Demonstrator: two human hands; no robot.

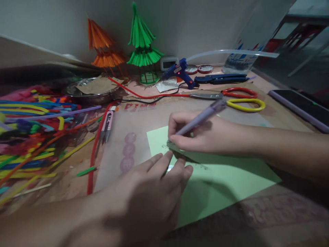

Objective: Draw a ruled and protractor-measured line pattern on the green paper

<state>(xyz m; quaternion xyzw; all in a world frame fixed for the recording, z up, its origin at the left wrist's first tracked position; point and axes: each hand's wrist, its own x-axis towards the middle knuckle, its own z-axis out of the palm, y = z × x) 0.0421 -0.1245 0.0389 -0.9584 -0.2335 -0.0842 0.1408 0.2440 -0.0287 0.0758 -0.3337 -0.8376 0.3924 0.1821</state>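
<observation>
A light green sheet of paper (pixel 221 188) lies at a slant on a plastic-covered work surface. My right hand (pixel 203 133) grips a purple pen (pixel 203 116), its tip touching the paper near the far left corner. Small dark marks show on the sheet near the tip and lower down; I cannot read them. Below the pen tip, my left hand (pixel 161 185) rests with its fingers stretched out over the paper's left side. Something small and shiny shows between those fingers, too hidden to name.
Colourful pipe cleaners (pixel 31 137) are heaped at left, beside a pink utility knife (pixel 107 125) and metal bowl (pixel 95 91). Behind stand orange (pixel 102 44) and green pipe-cleaner towers (pixel 142 44), a blue glue gun (pixel 181 72), pliers (pixel 221 79), scissors (pixel 245 104) and a phone (pixel 300 106).
</observation>
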